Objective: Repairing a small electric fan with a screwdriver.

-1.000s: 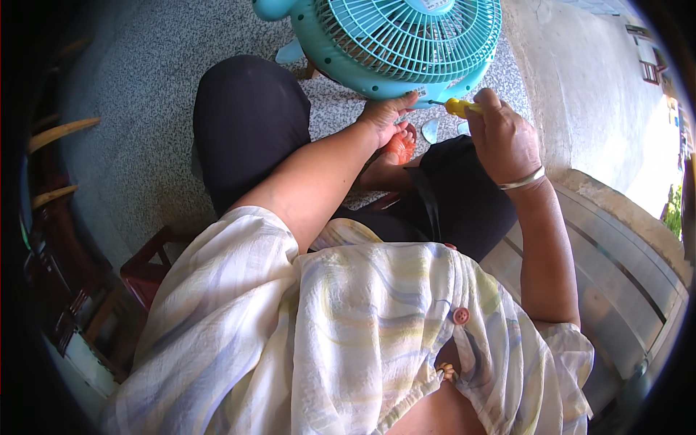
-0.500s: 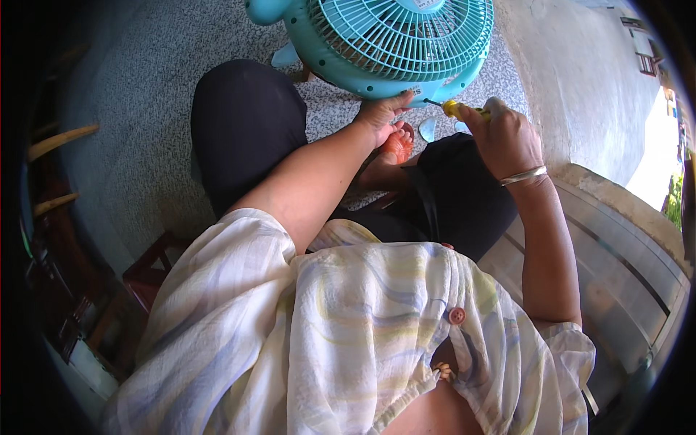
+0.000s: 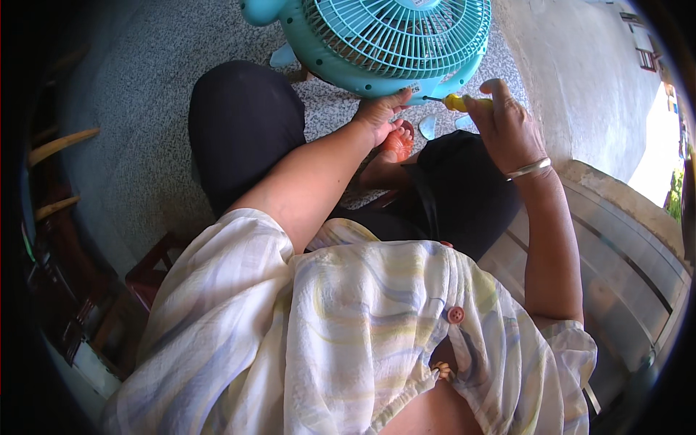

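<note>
At the upper middle of the frame a turquoise plastic table fan with a round wire-style grille (image 3: 395,40) is lying tilted on the speckled grey stone floor (image 3: 138,138), its grille face turned up toward the camera and its lower rim coming down just above the person's two hands. Going from left to right, the left hand (image 3: 378,116) is reaching up from the centre of the frame, its fingers curled and its thumb pressing against the underside of the fan's rim, so it is gripping and steadying the housing rather than lying spread. Just below that hand a small orange-red rounded object (image 3: 397,143) is showing, partly hidden, and what it is cannot be told. To the right, the right hand (image 3: 504,123), wearing a silver metal bangle (image 3: 529,169) at the wrist, is closing in a fist around a slim screwdriver with a yellow handle (image 3: 455,102). The tool's long axis is running nearly level, from the fist at right toward the left, and its thin shaft is pointing at the rim just beside the left thumb; whether the tip is seated in anything is too small to tell. Both hands are near the rim, the left touching it and the right standing off by the tool's length.
</note>
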A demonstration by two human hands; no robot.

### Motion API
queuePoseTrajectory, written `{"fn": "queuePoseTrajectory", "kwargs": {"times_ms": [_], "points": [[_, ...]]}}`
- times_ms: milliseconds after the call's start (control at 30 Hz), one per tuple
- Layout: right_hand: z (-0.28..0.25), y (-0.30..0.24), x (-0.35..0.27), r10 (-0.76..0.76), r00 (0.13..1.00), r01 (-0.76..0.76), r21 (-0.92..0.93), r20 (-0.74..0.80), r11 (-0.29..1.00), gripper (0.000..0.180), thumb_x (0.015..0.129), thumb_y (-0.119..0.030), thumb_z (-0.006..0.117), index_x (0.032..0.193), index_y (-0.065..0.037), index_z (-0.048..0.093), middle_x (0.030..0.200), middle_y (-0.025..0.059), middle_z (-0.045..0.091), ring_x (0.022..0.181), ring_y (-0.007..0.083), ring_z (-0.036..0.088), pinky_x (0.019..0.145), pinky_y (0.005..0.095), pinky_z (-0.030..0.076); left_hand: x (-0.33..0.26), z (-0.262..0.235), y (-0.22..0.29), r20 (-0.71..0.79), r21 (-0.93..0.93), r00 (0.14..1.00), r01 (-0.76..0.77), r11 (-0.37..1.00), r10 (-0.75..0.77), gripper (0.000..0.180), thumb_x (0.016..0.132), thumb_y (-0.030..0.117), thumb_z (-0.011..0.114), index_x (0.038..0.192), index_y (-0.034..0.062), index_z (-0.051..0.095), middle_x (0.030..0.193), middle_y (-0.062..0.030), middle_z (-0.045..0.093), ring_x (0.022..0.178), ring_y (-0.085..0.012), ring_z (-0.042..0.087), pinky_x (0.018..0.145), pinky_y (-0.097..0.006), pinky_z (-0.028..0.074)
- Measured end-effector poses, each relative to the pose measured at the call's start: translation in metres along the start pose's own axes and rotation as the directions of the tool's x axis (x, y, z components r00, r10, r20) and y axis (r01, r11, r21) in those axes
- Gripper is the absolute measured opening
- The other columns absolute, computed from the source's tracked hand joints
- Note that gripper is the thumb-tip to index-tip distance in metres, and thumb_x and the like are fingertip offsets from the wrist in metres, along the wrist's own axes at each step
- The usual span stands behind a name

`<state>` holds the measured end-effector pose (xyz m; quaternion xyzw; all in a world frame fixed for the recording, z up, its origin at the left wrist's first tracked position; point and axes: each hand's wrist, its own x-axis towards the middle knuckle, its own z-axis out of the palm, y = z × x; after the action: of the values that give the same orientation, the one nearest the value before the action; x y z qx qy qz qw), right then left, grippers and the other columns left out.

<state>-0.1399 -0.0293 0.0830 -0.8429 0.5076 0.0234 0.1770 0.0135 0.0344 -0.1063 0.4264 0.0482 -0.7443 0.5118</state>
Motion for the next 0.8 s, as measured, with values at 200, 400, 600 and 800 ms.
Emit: {"fn": "queuePoseTrajectory", "kwargs": {"times_ms": [200, 400, 600, 800], "points": [[-0.003, -0.002, 0.0, -0.078, 0.997, 0.078, -0.072, 0.008, 0.994, 0.042, 0.084, -0.041, 0.057, 0.097, -0.002, 0.048, 0.074, 0.0187, 0.064, 0.07, 0.0362, 0.063, 0.061, 0.0441, 0.049, 0.001, 0.0, 0.001, 0.022, 0.006, 1.0, 0.012, 1.0, -0.012, 0.048, 0.07, 0.031, 0.077, 0.11, 0.0196, 0.052, 0.11, 0.002, 0.056, 0.106, -0.0169, 0.047, 0.086, -0.039, 0.03], [-0.005, -0.007, 0.006, -0.011, 0.999, 0.021, -0.193, 0.052, 0.981, 0.039, 0.084, -0.039, 0.058, 0.093, -0.002, 0.048, 0.074, 0.0168, 0.064, 0.07, 0.0346, 0.063, 0.061, 0.0439, 0.05, -0.002, -0.002, 0.002, 0.017, 0.004, 1.0, -0.003, 1.0, 0.002, 0.052, 0.069, 0.032, 0.078, 0.111, 0.0193, 0.051, 0.112, 0.0016, 0.055, 0.107, -0.0178, 0.046, 0.087, -0.04, 0.03], [0.0, -0.012, 0.009, 0.027, 0.999, -0.02, -0.187, 0.033, 0.982, 0.039, 0.085, -0.039, 0.056, 0.093, -0.002, 0.049, 0.077, 0.0181, 0.064, 0.075, 0.0353, 0.064, 0.064, 0.0428, 0.05, -0.001, 0.001, 0.002, 0.032, 0.04, 0.999, -0.004, 0.999, 0.003, 0.054, 0.069, 0.033, 0.078, 0.113, 0.0204, 0.05, 0.112, 0.0017, 0.054, 0.107, -0.0178, 0.046, 0.087, -0.041, 0.03], [-0.006, 0.007, 0.013, -0.159, 0.98, 0.152, 0.066, 0.117, 0.986, 0.037, 0.084, -0.031, 0.058, 0.104, -0.002, 0.048, 0.077, 0.0179, 0.064, 0.074, 0.0359, 0.063, 0.065, 0.0418, 0.051, -0.001, -0.001, 0.002, 0.033, 0.003, 0.999, -0.004, 1.0, 0.004, 0.056, 0.066, 0.032, 0.08, 0.113, 0.0197, 0.05, 0.111, 0.0019, 0.054, 0.106, -0.0201, 0.045, 0.092, -0.045, 0.025]]}}
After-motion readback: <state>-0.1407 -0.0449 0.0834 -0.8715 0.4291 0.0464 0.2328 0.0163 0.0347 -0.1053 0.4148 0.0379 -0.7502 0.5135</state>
